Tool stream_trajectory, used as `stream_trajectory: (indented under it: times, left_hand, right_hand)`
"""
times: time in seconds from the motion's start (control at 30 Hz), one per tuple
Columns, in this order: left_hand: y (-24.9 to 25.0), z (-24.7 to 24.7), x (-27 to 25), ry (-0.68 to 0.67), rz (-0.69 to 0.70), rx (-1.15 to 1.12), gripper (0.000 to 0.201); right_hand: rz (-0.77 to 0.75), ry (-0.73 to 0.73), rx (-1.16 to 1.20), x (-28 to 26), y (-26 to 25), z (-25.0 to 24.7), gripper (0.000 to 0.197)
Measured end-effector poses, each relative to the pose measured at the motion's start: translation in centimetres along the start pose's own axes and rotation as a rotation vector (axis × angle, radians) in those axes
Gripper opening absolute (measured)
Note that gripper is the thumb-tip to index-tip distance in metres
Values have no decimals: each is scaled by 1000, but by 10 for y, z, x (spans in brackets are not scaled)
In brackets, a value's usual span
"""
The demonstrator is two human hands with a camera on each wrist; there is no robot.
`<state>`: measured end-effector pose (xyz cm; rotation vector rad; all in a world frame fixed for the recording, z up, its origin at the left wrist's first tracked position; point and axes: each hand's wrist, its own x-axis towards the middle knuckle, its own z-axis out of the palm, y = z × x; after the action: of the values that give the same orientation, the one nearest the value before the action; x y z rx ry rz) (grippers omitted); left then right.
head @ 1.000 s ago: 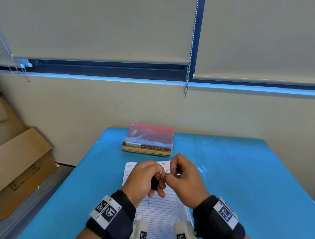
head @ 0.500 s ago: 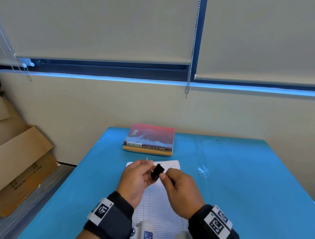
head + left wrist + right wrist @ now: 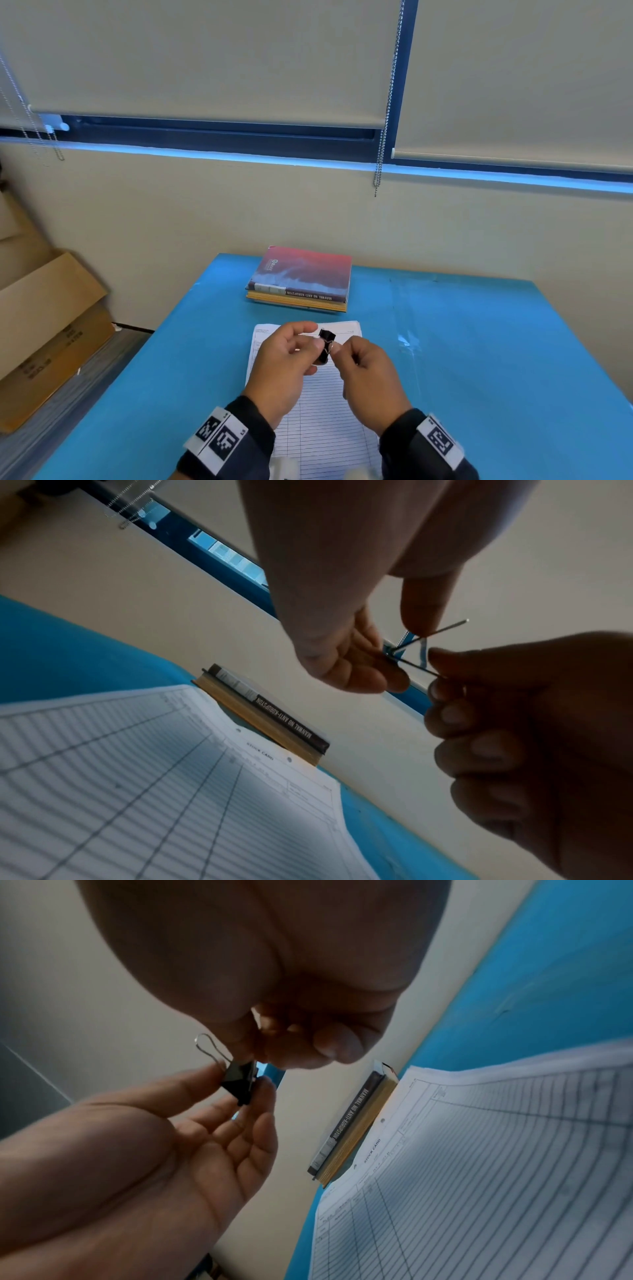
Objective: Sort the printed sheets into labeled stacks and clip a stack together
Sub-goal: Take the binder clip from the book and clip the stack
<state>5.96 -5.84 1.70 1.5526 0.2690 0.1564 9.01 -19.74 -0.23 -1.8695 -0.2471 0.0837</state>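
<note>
My left hand (image 3: pixel 281 363) pinches the black binder clip (image 3: pixel 326 337) above the far end of the printed sheets (image 3: pixel 318 421); my right hand (image 3: pixel 363 373), fingers curled, grips its wire handle.

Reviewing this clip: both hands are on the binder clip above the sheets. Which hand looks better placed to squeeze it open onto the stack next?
Probably the right hand: it pinches a wire handle of the binder clip. The left hand holds the clip's black body, steadying it above the printed sheets. The second handle stands free, so the right needs a re-grip.
</note>
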Motion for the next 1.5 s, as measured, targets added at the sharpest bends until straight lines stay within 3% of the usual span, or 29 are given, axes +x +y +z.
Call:
stream_trajectory:
  times: [0.17,0.4,0.5,0.57,0.63,0.8,0.97,1.07,1.17,1.27,1.37,1.5]
  left_hand:
    - [-15,-3,10,-22,-136,-93,15]
    - [-36,-2,26,-78,-271,-41,14]
    - [-40,-9,43,-39,-263,204,10]
    - [-39,-15,60,-15,-170,427,8]
    - [-36,-19,79,-39,-84,634,19]
    - [-33,-16,123,-199,-21,1128,51]
    - [-38,-15,140,-379,-119,1494,38]
    - [-31,-14,148,-383,-149,1508,37]
    - [-21,-14,151,-413,-167,1440,17]
    - [-15,-20,153,-448,-165,1350,18]
    - [-5,-28,149,-487,-92,1299,23]
    - [7,-32,134,-465,50,1266,5]
  right_hand:
    - [123,-79,283,-3,5,1,48]
    - [364,-64,316,16,25,20,47]
    - [458,-55,304,23,39,24,42]
    - [504,-48,307,25,46,25,36]
    - [527,-30,317,26,50,26,33]
    - [540,12,316,27,54,27,34]
    - [561,6,290,27,55,27,35]
    - [568,-6,279,29,54,25,35]
    - [568,8,291,29,54,25,35]
    - [565,23,295,29,55,26,34]
    - [545,81,297,26,57,28,31]
    - [493,103,249,20,57,30,26]
